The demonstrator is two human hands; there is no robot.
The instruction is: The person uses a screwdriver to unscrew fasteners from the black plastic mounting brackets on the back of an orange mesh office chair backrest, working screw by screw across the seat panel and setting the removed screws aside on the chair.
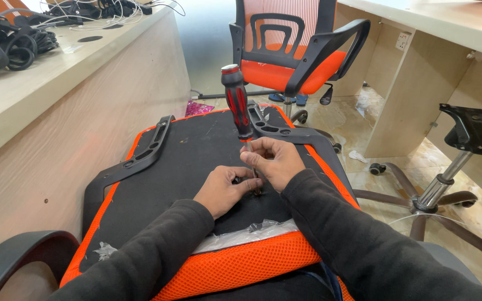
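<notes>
Screwdriver (236, 100), rigid with a grippy red-and-black handle, stands upright on the upturned chair seat (196, 161), right hand (274, 161) pinching its slim shaft, left hand (221, 189) closed round the tip.

Red-and-black-handled screwdriver (236, 100), upright, tip down on upturned orange seat's black underside (196, 161).

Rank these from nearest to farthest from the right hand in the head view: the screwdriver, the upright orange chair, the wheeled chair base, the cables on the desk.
From the right hand:
1. Screwdriver: held upright in the fingers, directly above.
2. Wheeled chair base: on the floor, to the right.
3. Upright orange chair: ahead, behind the upturned seat.
4. Cables: far left, on the desk top.
</notes>
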